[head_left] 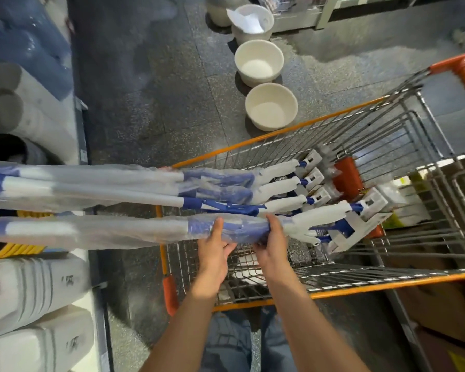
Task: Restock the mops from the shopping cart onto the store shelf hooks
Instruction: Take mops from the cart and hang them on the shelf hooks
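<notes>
Hands both on the nearest mop (172,230), at its blue, plastic-wrapped mid-section. My left hand (214,252) grips from beneath with the thumb over the top; my right hand (273,244) grips just beside it, toward 3 o'clock, fingers curled round the shaft. The mop lies roughly level, head end inside the shopping cart (279,132), handle end running out toward 9 o'clock over the cart rim.

Progress, my judgement: early. No hooks visible in view, so I cannot tell if any mop is hung yet. Three more wrapped mops (220,183) lie parallel at 12 o'clock of my hands, untouched, heads (313,178) resting in the cart.

Cart contents otherwise: an orange-red item (346,175) at 2 o'clock, pale packages (395,200) at 3 o'clock; not identifiable. On the floor (151,89) beyond, white tubs (271,106) in a row; one farther off holds white paper.
</notes>
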A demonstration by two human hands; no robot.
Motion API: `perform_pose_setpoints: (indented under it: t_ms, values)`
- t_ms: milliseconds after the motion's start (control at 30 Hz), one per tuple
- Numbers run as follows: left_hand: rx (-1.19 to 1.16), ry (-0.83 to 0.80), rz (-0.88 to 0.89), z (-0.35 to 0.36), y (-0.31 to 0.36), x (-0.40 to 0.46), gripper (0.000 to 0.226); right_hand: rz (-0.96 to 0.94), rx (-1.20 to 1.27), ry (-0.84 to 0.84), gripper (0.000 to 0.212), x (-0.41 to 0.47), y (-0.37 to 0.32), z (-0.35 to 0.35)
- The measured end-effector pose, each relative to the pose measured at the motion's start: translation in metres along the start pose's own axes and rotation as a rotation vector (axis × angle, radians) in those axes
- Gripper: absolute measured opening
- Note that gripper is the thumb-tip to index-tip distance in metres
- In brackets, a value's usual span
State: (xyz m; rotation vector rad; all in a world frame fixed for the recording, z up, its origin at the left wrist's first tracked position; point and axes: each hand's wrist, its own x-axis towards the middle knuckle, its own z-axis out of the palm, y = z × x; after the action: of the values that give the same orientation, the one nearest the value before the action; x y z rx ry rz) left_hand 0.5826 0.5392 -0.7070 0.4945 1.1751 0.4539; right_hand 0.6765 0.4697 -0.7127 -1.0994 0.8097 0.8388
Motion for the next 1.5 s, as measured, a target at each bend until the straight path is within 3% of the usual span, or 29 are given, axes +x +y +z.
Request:
perform_pose_setpoints:
  t_ms: [233,500,633,700,800,933,1133,1267,1400,1500]
  values:
    - [-0.049,-0.069,0.054,0.022,0.025,-0.04,0.044,-0.127,0.022,0.009,0.053,-0.044,-0.024,0.012]
    - [-0.077,-0.135,0.153,0.03,0.055,-0.085,0.035,-0.323,0.029,-0.124,0.039,-0.103,-0.04,0.021]
    - [-0.064,-0.191,0.253,0.033,0.074,-0.099,0.055,-0.396,0.012,-0.201,0.019,-0.131,-0.05,0.032]
    - [-0.077,-0.175,0.288,0.036,0.084,-0.107,0.059,-0.421,-0.003,-0.23,0.018,-0.144,-0.058,0.04]
    - [-0.112,-0.152,0.328,0.042,0.1,-0.123,0.064,-0.422,-0.021,-0.272,0.029,-0.161,-0.068,0.051]
    - [-0.266,-0.077,0.334,0.049,0.122,-0.144,0.072,-0.447,-0.087,-0.362,0.025,-0.185,-0.083,0.067]
    - [-0.302,-0.039,0.467,0.06,0.146,-0.185,0.06,-0.378,-0.094,-0.569,0.049,-0.218,-0.106,0.084]
    - [-0.273,0.005,0.494,0.058,0.152,-0.214,0.039,-0.306,-0.118,-0.686,0.039,-0.233,-0.115,0.089]
    - [-0.322,0.013,0.477,0.05,0.152,-0.234,0.06,-0.214,-0.048,-0.812,0.024,-0.244,-0.109,0.092]
    - [-0.327,-0.058,0.455,0.04,0.149,-0.248,0.066,-0.231,-0.082,-0.78,0.037,-0.249,-0.099,0.094]
